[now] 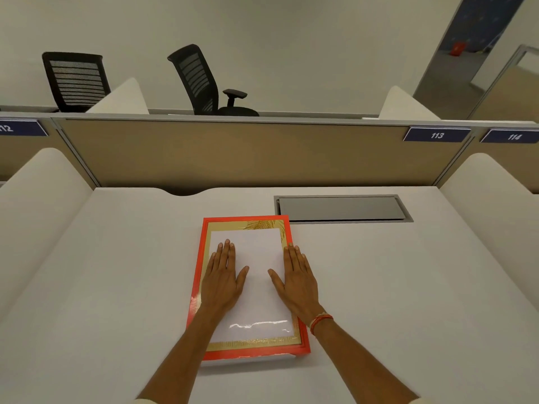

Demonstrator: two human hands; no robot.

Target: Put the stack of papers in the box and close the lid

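A flat box with a red and gold lid [287, 228] lies on the white desk [116, 287] in front of me. The lid sits down over the box, and a strip of the white base [250, 360] shows under its near edge. White paper [258, 307] shows behind the glossy middle panel of the lid. My left hand [223, 277] rests flat on the left half of the lid, palm down. My right hand [298, 279] lies flat on the right half, its fingers reaching the red rim. Neither hand holds anything.
A grey cable hatch [341, 208] is set into the desk just behind and right of the box. A beige partition [233, 153] closes the back, and white side dividers [43, 199] flank the desk. Two black office chairs [201, 80] stand beyond.
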